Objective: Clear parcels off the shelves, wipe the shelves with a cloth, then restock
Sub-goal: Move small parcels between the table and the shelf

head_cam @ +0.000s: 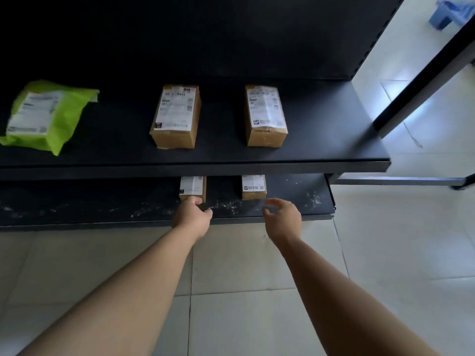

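Observation:
The black upper shelf (pixel 321 160) carries a green mailer bag (pixel 64 116) at left and two labelled cardboard boxes (pixel 177 116) (pixel 266 115). Two smaller cardboard boxes stand on the dusty lower shelf (pixel 102 209), partly hidden under the upper one. My left hand (pixel 191 215) reaches to the left lower box (pixel 192 188); its curled fingers touch the box's front and the thumb stays off it. My right hand (pixel 282 218) hovers just in front of the right lower box (pixel 254 187), fingers loosely curled, holding nothing.
White dust streaks (pixel 226 205) mark the lower shelf's front. Pale floor tiles (pixel 231 265) lie below and to the right. A second dark shelf frame (pixel 421 80) stands at right, and a blue plastic stool (pixel 449 12) sits at the far top right.

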The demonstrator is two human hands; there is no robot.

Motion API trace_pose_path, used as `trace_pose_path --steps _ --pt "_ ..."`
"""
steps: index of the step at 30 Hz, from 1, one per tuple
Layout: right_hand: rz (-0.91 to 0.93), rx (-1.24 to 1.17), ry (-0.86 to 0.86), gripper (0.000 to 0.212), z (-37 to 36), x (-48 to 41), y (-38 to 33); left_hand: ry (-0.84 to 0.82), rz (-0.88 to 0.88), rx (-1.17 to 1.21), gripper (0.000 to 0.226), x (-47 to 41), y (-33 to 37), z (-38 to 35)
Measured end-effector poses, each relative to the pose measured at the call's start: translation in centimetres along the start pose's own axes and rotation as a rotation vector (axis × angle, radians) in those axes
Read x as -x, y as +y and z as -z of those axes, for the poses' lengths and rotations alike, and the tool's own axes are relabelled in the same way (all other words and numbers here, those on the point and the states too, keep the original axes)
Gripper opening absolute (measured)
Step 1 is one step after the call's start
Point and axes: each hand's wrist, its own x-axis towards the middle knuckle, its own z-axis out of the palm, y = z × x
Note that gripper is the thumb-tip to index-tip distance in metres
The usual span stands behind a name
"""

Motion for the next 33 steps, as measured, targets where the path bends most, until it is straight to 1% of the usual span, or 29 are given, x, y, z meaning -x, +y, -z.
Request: trace_pose_path --steps 5,10,14,19,22,25,28,33 --pt "0.019 0.023 0.005 0.029 -5.6 -5.0 3.4 0.049 -0.05 -0.067 0.048 -6.7 -2.9 -3.4" --pt "0.06 0.048 0.064 0.037 -10.0 -9.5 5.3 0.111 -0.065 -0.224 0.067 -12.1 -5.0 -5.7" --pt "0.08 0.115 0.091 0.05 -12.9 -12.8 6.1 0.173 -0.07 -0.291 0.081 -15.7 -5.9 -7.1" --pt "0.131 0.217 0.126 0.061 -15.0 -15.8 6.3 0.214 -0.099 -0.285 0.083 -18.9 -6.1 -8.0" --pt "0.131 0.291 0.101 0.068 -15.9 -17.2 6.2 0.213 -0.109 -0.284 0.088 -20.1 -6.3 -8.5" --pt "0.111 0.326 0.081 0.067 -16.6 -17.9 6.2 0.231 -0.118 -0.311 0.09 -20.7 -6.4 -8.9" --pt "0.104 0.301 0.094 0.063 -16.8 -18.0 6.4 0.243 -0.126 -0.32 0.089 -20.8 -6.7 -9.1" --pt "0.035 0.293 0.066 0.052 -15.9 -16.7 6.4 0.208 -0.116 -0.325 0.088 -18.5 -6.7 -9.2"
